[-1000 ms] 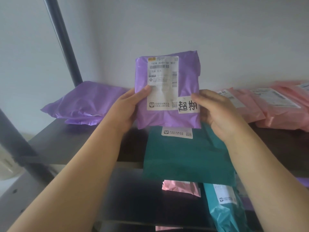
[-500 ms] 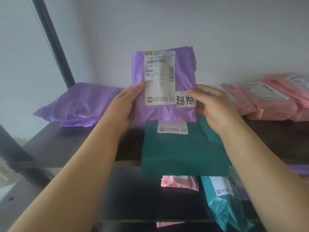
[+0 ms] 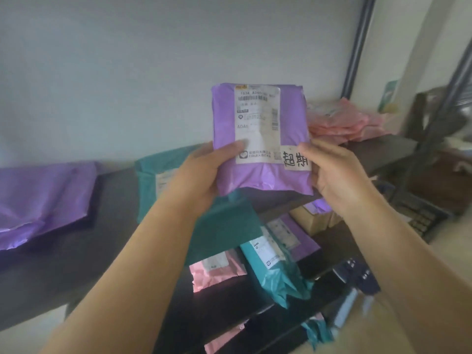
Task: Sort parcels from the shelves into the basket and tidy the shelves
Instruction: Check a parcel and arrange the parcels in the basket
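A parcel storeroom is shown: dark shelves (image 3: 115, 200) are piled with labelled purple mailers (image 3: 38, 195), pink mailers (image 3: 339, 123) and teal mailers (image 3: 275, 267); a plain wall (image 3: 127, 72) is seen behind.

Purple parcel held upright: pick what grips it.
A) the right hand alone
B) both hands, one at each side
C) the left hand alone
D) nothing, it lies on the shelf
B: the left hand grips the purple parcel at its left edge, thumb on the label, and the right hand pinches its right edge.
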`<act>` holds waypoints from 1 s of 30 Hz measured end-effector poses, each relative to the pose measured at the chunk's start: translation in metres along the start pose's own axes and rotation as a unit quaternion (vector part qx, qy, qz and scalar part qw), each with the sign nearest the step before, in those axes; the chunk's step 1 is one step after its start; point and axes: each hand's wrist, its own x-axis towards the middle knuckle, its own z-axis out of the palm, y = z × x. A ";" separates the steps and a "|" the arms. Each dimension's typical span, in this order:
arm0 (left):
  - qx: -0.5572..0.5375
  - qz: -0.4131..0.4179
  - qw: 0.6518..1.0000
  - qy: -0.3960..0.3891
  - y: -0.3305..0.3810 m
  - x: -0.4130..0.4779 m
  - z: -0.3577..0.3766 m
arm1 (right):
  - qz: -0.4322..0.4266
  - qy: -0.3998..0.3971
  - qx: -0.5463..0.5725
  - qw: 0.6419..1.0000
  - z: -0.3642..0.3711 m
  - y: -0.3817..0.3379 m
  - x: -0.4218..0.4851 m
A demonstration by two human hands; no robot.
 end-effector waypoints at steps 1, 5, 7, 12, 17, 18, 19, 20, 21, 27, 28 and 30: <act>-0.001 -0.002 1.000 -0.016 -0.008 0.004 0.011 | 0.000 0.024 -0.003 1.000 -0.014 -0.001 -0.006; -0.015 -0.026 0.997 -0.077 -0.044 0.015 0.059 | 0.021 0.077 -0.004 0.997 -0.070 -0.007 -0.030; -0.017 -0.046 0.991 -0.124 -0.066 0.021 0.093 | 0.018 0.112 -0.014 0.993 -0.109 -0.012 -0.044; 0.039 -0.077 0.981 -0.174 -0.116 0.042 0.153 | 0.026 0.168 -0.037 0.985 -0.184 -0.015 -0.060; 0.052 -0.140 0.965 -0.215 -0.185 0.072 0.238 | 0.040 0.242 -0.057 0.968 -0.285 -0.014 -0.059; 0.055 -0.151 0.964 -0.212 -0.195 0.077 0.248 | 0.047 0.252 -0.060 0.965 -0.300 -0.012 -0.057; 0.062 -0.165 0.962 -0.210 -0.213 0.084 0.268 | 0.053 0.265 -0.062 0.961 -0.325 -0.011 -0.055; 0.066 -0.174 0.961 -0.203 -0.223 0.088 0.277 | 0.060 0.271 -0.061 0.959 -0.338 -0.008 -0.053; 0.065 -0.187 0.959 -0.203 -0.238 0.093 0.291 | 0.071 0.278 -0.062 0.956 -0.356 -0.005 -0.052; 0.027 -0.285 0.945 -0.162 -0.325 0.121 0.355 | 0.143 0.298 -0.079 0.941 -0.447 0.029 -0.052; 0.025 -0.299 0.942 -0.154 -0.336 0.122 0.361 | 0.154 0.298 -0.087 0.938 -0.456 0.035 -0.052; 0.025 -0.328 0.934 -0.138 -0.359 0.128 0.372 | 0.177 0.302 -0.090 0.932 -0.475 0.048 -0.051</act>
